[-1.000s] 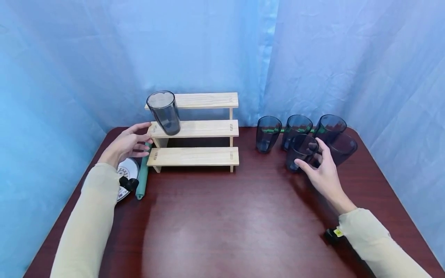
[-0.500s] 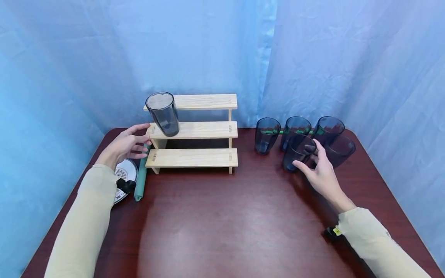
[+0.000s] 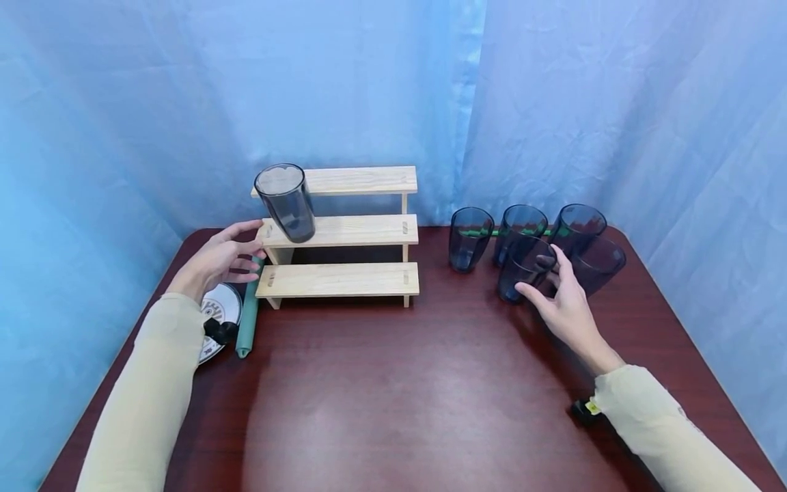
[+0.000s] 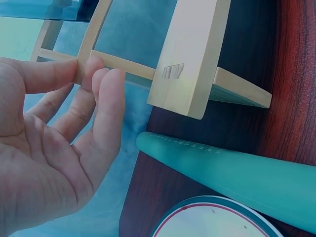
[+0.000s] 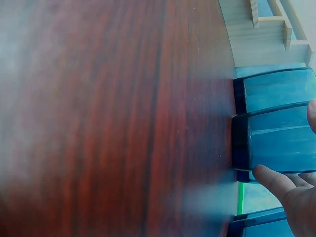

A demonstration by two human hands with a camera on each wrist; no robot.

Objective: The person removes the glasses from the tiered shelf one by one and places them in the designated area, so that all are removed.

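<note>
A three-step wooden display stand stands at the back left of the table. My left hand is at its left end, thumb and fingertips pinching the wooden frame by the middle step; the left wrist view shows the hand close up against a thin wooden bar. On the middle step stands a dark tinted drinking glass. At the right, my right hand grips another such glass between thumb and fingers. In the right wrist view, this held glass is upright, its base level with the neighbouring glass.
Several matching glasses stand close around the right hand, such as the leftmost glass and one at the far right. A green rolled item and a round white patterned object lie left of the stand. Blue curtains enclose the table.
The whole head view has shifted slightly, with little else different. Both hands keep their holds on the stand and the glass.
</note>
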